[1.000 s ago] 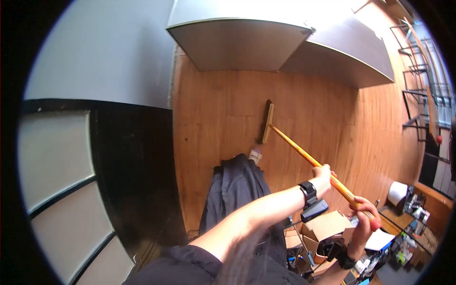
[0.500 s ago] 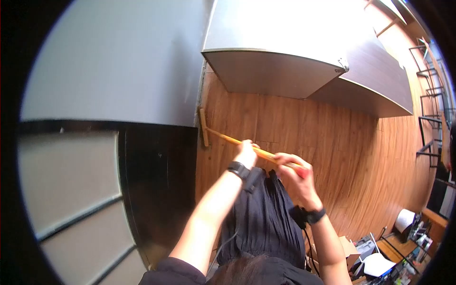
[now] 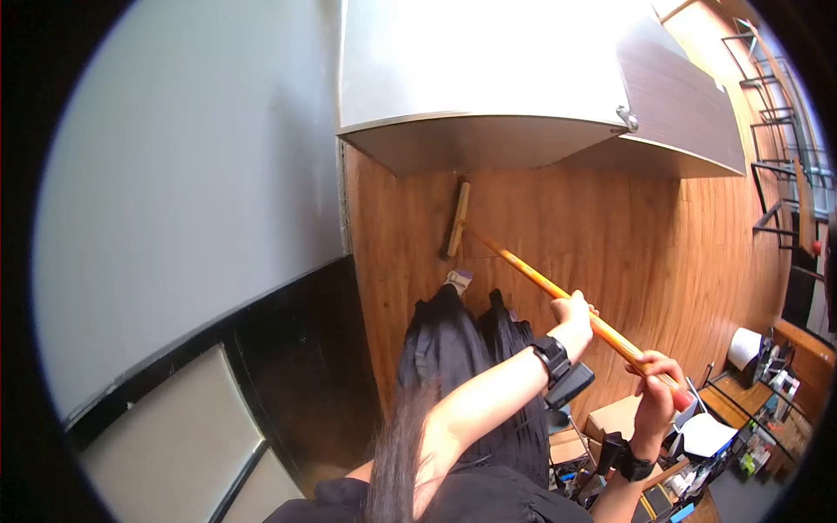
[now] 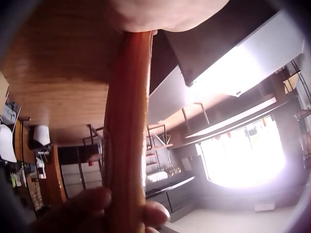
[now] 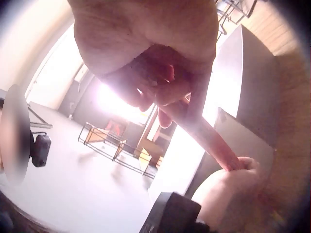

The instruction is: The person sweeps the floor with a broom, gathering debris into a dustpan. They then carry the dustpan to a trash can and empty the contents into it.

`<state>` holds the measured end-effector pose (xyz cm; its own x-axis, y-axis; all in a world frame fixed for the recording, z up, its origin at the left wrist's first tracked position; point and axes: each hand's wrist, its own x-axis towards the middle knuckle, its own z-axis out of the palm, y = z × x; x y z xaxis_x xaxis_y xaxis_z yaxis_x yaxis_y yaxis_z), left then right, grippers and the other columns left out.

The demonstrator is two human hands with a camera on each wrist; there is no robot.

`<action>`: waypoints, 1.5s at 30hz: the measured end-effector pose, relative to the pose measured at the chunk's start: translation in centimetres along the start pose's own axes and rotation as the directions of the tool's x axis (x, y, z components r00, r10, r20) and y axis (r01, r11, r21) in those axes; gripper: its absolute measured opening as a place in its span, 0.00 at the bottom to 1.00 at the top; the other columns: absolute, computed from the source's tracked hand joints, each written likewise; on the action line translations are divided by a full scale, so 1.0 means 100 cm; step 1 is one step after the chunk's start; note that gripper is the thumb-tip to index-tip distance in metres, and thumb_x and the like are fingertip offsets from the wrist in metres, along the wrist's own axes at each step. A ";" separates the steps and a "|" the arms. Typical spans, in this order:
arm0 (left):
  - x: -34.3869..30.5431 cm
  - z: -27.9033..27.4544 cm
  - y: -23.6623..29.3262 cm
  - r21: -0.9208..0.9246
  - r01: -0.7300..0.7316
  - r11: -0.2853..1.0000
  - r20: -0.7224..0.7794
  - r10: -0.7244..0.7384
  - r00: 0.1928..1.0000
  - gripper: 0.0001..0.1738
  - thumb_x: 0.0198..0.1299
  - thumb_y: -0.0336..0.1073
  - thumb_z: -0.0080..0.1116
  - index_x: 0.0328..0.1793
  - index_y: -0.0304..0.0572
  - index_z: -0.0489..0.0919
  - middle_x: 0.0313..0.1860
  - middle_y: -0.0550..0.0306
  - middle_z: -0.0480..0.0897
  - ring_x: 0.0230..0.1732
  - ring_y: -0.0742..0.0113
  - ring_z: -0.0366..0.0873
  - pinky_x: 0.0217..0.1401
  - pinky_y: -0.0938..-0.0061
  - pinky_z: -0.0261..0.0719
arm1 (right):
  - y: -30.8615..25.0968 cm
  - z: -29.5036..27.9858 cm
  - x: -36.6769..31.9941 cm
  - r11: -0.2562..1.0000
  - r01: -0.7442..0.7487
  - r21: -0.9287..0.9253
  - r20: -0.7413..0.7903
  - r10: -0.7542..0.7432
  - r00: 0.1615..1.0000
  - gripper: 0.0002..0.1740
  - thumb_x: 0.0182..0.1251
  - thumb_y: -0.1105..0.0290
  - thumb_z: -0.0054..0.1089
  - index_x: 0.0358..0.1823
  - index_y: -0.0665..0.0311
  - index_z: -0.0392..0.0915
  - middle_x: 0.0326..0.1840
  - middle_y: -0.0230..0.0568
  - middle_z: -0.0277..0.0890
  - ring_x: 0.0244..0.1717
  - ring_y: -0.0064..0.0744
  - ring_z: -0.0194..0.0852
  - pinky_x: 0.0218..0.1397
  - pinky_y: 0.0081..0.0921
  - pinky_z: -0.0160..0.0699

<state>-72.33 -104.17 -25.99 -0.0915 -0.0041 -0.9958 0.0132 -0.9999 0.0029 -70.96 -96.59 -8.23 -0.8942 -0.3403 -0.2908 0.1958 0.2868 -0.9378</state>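
Note:
A broom with a narrow wooden head (image 3: pixel 459 220) and dark bristles rests on the wooden floor, its yellow-orange handle (image 3: pixel 540 279) slanting down to the right. My left hand (image 3: pixel 574 321) grips the handle's middle. Higher up, my right hand (image 3: pixel 654 388) is wrapped round it near the red end. In the left wrist view the handle (image 4: pixel 127 116) runs between my left hand (image 4: pixel 167 14) and the other hand's fingers. The right wrist view has my right hand (image 5: pixel 146 43) curled round the handle (image 5: pixel 214 143).
A light cabinet or panel (image 3: pixel 488 78) stands beyond the broom head, a grey wall (image 3: pixel 200 131) at the left. My shoe (image 3: pixel 459 279) is just below the broom head. Boxes (image 3: pixel 615 417) and clutter lie lower right; metal-framed racks (image 3: pixel 772 166) stand at the far right.
The broom head went left to the wall's foot half a second ago, then came back right across the floor. Both hands swung rightward with the handle, keeping their grip.

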 end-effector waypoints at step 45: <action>0.143 -0.043 -0.306 0.745 -0.037 0.666 -0.055 0.117 0.992 0.02 0.49 0.26 0.44 0.29 0.37 0.67 0.17 0.57 0.66 0.14 0.69 0.62 0.14 0.78 0.64 | 0.185 -0.255 -0.136 0.910 -0.159 0.382 -0.373 0.310 0.875 0.05 0.47 0.82 0.47 0.26 0.68 0.71 0.37 0.35 0.71 0.25 0.16 0.64 0.28 0.12 0.65</action>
<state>-69.76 -73.59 -40.75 -0.0340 -0.1207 -0.9921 -0.7296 -0.6754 0.1072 -65.42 -63.77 -16.74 -0.8717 0.1255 -0.4737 0.4743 -0.0269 -0.8799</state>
